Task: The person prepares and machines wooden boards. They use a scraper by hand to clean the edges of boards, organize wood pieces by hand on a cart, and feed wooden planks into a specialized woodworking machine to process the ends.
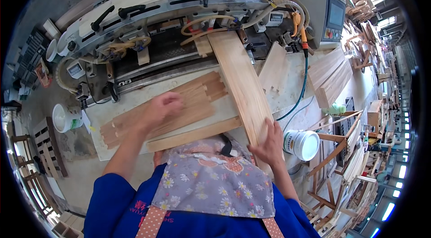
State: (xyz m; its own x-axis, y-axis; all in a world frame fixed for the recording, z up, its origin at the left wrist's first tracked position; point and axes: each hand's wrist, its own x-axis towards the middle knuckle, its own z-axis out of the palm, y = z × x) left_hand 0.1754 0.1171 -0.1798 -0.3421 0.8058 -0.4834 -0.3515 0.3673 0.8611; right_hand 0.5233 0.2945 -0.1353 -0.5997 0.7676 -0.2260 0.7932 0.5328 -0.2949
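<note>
A long pale wooden board (240, 83) reaches from under the machine to my body. My right hand (269, 143) is closed on its near end, with the thumb on top and the fingers along the right edge. My left hand (165, 109) is over several darker boards (188, 99) lying side by side; its fingers are loosely bent, a little blurred, with nothing seen in them. Whether it touches those boards I cannot tell. A narrow wooden strip (195, 134) lies between them and my apron.
The machine (166, 7) with clamps, hoses and black levers spans the far side. A control box (332, 18) stands at its right. Short boards (273, 65) and stacked planks (330, 74) lie right of the long board. White buckets (301, 144) flank the table; an orange-tipped air hose (304, 43) hangs nearby.
</note>
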